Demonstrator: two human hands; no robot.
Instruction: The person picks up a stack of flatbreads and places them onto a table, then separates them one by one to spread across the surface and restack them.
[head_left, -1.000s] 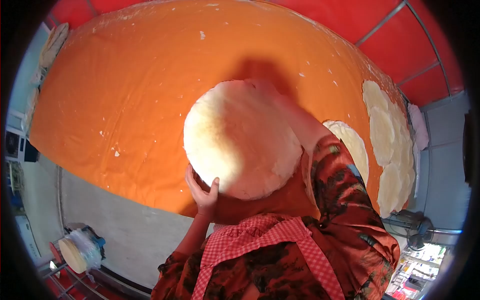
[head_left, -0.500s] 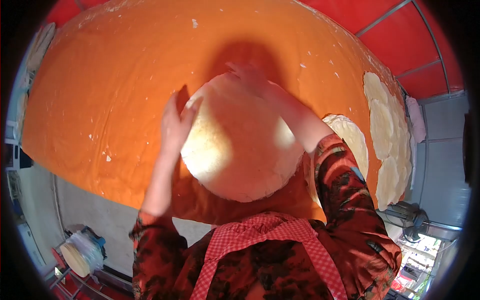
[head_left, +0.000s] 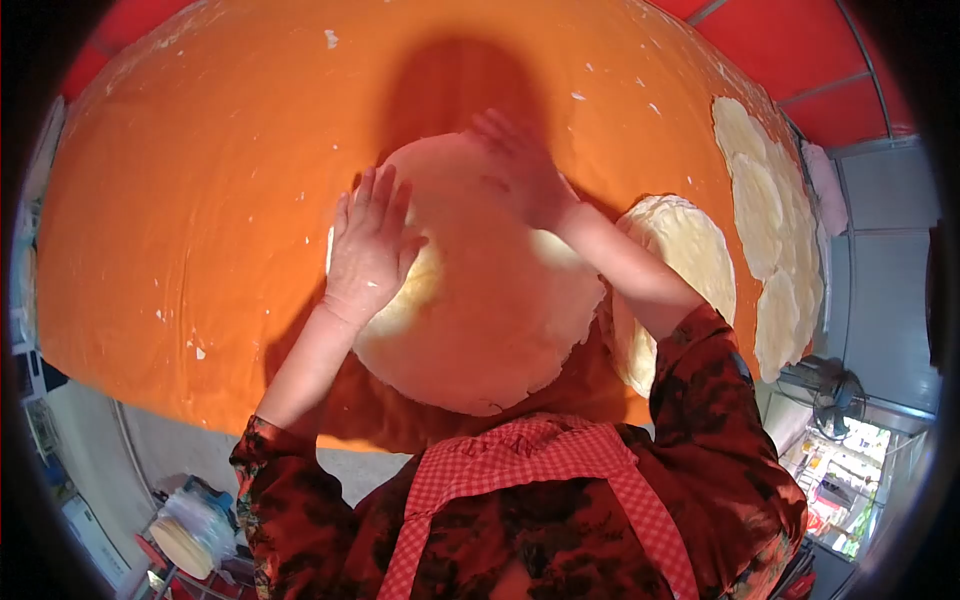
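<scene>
A large, thin, round sheet of dough [head_left: 480, 320] lies on the orange cloth in front of me, its edge ragged at the lower right. My left hand [head_left: 372, 238] rests palm down over its left edge, fingers stretched out and thumb apart. Across its upper right side is my right hand [head_left: 525, 175], with its fingers extended toward the far edge. That hand sits in shadow, so its exact contact with the sheet is hard to see. Just right of the sheet is a stack of pale round sheets [head_left: 690, 245], partly covered by my right forearm.
The orange cloth [head_left: 200, 200] carries small white flakes. Overlapping pale rounds [head_left: 758, 215] line its right side. A fan [head_left: 838, 405] stands at the lower right, and a plastic-wrapped bundle of round pieces [head_left: 190, 535] sits at the lower left. Red panels [head_left: 830, 60] border the far right.
My left hand has turned from edge-on at the sheet's left side to flat upon it. My right hand has spread over the upper right part. The sheet's outline has shifted, and the view has tilted slightly.
</scene>
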